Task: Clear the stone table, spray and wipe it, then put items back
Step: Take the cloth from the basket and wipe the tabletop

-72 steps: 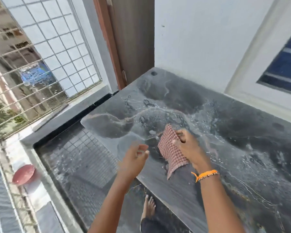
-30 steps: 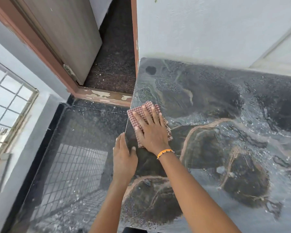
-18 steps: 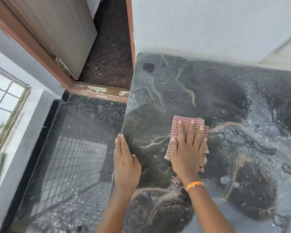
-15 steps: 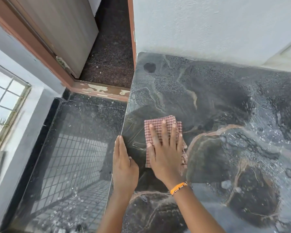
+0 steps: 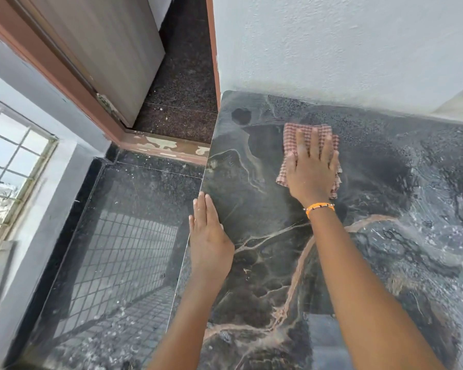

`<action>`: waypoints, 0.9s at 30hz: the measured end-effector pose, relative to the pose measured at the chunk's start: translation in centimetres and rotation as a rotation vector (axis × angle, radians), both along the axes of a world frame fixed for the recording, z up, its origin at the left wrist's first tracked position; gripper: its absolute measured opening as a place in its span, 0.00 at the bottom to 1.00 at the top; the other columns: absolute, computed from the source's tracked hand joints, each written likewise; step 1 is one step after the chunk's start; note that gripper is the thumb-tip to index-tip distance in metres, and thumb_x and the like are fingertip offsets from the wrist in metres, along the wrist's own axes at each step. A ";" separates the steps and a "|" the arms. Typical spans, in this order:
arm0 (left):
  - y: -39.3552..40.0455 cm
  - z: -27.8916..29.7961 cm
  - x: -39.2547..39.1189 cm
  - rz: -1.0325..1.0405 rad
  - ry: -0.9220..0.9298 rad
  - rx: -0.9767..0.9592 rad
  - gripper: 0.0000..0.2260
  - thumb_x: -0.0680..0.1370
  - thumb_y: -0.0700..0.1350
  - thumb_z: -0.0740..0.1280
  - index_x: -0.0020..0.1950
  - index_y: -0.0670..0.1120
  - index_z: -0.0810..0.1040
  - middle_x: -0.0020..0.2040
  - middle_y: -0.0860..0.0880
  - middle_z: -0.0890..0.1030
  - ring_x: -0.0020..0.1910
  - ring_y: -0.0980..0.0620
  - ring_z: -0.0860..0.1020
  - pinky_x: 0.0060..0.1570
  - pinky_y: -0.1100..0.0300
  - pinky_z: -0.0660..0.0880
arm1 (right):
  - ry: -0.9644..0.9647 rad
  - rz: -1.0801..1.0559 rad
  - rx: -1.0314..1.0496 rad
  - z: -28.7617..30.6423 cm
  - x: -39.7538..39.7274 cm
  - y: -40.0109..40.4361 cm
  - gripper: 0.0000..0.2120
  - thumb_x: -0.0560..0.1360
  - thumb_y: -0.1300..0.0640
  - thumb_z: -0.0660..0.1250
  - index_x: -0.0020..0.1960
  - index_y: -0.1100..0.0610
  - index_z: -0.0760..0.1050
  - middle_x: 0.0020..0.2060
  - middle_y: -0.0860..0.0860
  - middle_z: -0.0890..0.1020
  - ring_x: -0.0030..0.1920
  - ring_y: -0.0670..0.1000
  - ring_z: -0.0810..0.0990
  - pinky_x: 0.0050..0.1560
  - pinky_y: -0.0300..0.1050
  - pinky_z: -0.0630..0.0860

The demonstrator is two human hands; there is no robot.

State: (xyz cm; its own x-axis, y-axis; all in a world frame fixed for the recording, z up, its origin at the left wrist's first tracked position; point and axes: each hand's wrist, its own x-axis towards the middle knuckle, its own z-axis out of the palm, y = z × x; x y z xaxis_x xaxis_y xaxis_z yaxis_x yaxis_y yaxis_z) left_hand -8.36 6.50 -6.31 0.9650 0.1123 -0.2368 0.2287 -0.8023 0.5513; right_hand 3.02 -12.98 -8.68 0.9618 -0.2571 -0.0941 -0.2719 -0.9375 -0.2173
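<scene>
Presently the right hand (image 5: 312,169) lies flat, fingers straight and spread, pressing a red-checked cloth (image 5: 289,134) onto the stone table (image 5: 265,236); nothing is gripped, the palm pins the cloth down. Cloth shows above and on both sides of the fingers, folded, its long axis running roughly away from the body, toward the white wall (image 5: 332,49). An orange bracelet (image 5: 320,207) sits at that wrist.

Left hand (image 5: 209,236) is also flat, fingers together, resting on the table's left edge and holding nothing. It is nearer the body than the cloth and well apart from it.

Position: cloth is in the far left part of the slab, near the wall, with a dark round spot (image 5: 241,116) on the stone to its left.

Judgement: wiping step underway. The stone right of the cloth looks speckled with droplets, so unwiped area lies mostly rightward; the right hand is the nearer one to sweep there. No items are on the visible slab.
</scene>
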 end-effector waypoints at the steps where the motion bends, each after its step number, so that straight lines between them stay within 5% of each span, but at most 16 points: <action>1: -0.1 -0.1 0.0 -0.005 0.003 0.019 0.27 0.80 0.35 0.51 0.75 0.42 0.41 0.77 0.48 0.42 0.76 0.51 0.40 0.73 0.57 0.39 | 0.001 -0.072 0.002 0.0 -1.5 -0.5 0.26 0.80 0.49 0.49 0.77 0.50 0.48 0.77 0.54 0.49 0.76 0.60 0.43 0.75 0.61 0.44; 5: -0.1 -0.5 0.0 -0.001 0.005 0.046 0.27 0.80 0.36 0.50 0.75 0.42 0.40 0.77 0.48 0.40 0.75 0.51 0.39 0.73 0.57 0.39 | 0.014 -0.108 -0.039 -0.2 -7.2 2.4 0.29 0.80 0.49 0.49 0.77 0.53 0.45 0.77 0.55 0.47 0.76 0.63 0.43 0.74 0.63 0.44; 9: -0.2 -0.7 0.1 -0.006 -0.014 0.036 0.27 0.80 0.35 0.51 0.75 0.42 0.42 0.77 0.48 0.42 0.76 0.51 0.40 0.74 0.56 0.40 | -0.021 0.292 -0.065 -0.1 -5.9 7.4 0.28 0.78 0.47 0.44 0.76 0.47 0.41 0.77 0.51 0.48 0.76 0.62 0.45 0.72 0.67 0.44; 13: -0.3 -0.7 0.0 -0.017 -0.010 0.066 0.26 0.80 0.35 0.51 0.75 0.41 0.42 0.77 0.47 0.42 0.76 0.50 0.39 0.74 0.55 0.40 | -0.045 0.511 -0.021 0.3 1.4 11.0 0.26 0.79 0.49 0.50 0.76 0.44 0.49 0.77 0.50 0.54 0.77 0.59 0.47 0.71 0.69 0.46; 19: -1.6 -0.4 0.5 -0.084 -0.009 0.095 0.28 0.80 0.43 0.55 0.75 0.44 0.44 0.77 0.50 0.42 0.71 0.57 0.33 0.71 0.59 0.36 | -0.041 0.304 0.053 0.8 10.1 10.2 0.25 0.80 0.50 0.49 0.76 0.44 0.51 0.77 0.48 0.54 0.76 0.62 0.45 0.73 0.65 0.43; 27: -1.8 -0.2 0.6 -0.148 0.036 0.146 0.35 0.78 0.57 0.57 0.75 0.46 0.39 0.76 0.51 0.36 0.75 0.53 0.37 0.73 0.58 0.40 | -0.070 -0.157 0.029 -0.1 5.7 1.6 0.25 0.80 0.51 0.49 0.76 0.47 0.52 0.77 0.49 0.52 0.75 0.65 0.45 0.73 0.65 0.42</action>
